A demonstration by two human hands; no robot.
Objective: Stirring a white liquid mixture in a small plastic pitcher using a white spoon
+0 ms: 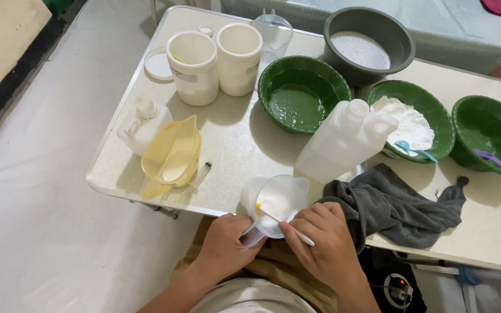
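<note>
Two hands, left (pixel 224 246) gripping cup (pixel 276 203), right (pixel 326 246) stirring stick (pixel 282 223)

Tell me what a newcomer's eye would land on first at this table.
At the near edge, the left hand holds a translucent plastic measuring cup of white powder while the right hand works a thin white stick in it. Behind it stand a white rectangular plastic jug and three green plastic bowls, the middle one heaped with white powder. A crumpled grey cloth lies right of the hands.

Even, soft overhead light, faint shadows under the bowls (pixel 300 93), sharp focus, slight wide-angle bending at edges.
</note>
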